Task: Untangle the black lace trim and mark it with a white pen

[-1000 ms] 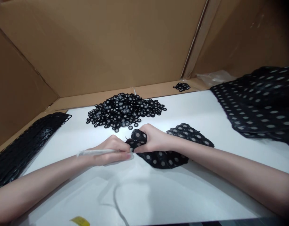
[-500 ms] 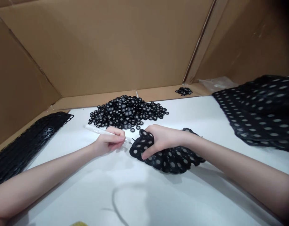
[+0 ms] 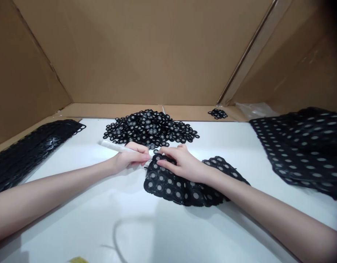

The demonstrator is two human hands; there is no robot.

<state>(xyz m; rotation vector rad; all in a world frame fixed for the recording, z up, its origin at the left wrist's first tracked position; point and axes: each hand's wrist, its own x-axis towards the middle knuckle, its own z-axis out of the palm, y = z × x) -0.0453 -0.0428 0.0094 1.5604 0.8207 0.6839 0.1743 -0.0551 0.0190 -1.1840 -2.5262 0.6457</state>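
My left hand [image 3: 134,157] is closed around a white pen-shaped tool [image 3: 113,146], whose tip points right and is hidden at the edge of a black sheet. That sheet [image 3: 168,186] is flexible, made of joined black rings with grey round centres, and lies bunched on the white table [image 3: 97,215]. My right hand [image 3: 182,162] grips its upper left edge, thumb on top and fingers on the far side. Just beyond both hands, a heap of loose black rings with grey discs [image 3: 146,126] is spread out, one of them close to my fingers.
A stack of black ring strips [image 3: 39,146] lies at the left. A large black dotted sheet [image 3: 302,146] covers the right side. Near the back cardboard wall [image 3: 146,54] sit a small ring cluster [image 3: 218,113] and clear plastic [image 3: 256,109]. Something yellow [image 3: 78,260] shows at the bottom edge.
The held sheet has been turned and flattened at its left end, showing more discs. My right hand has shifted its grip on it. The pen-shaped tool stays in my left hand; the view has tilted slightly.
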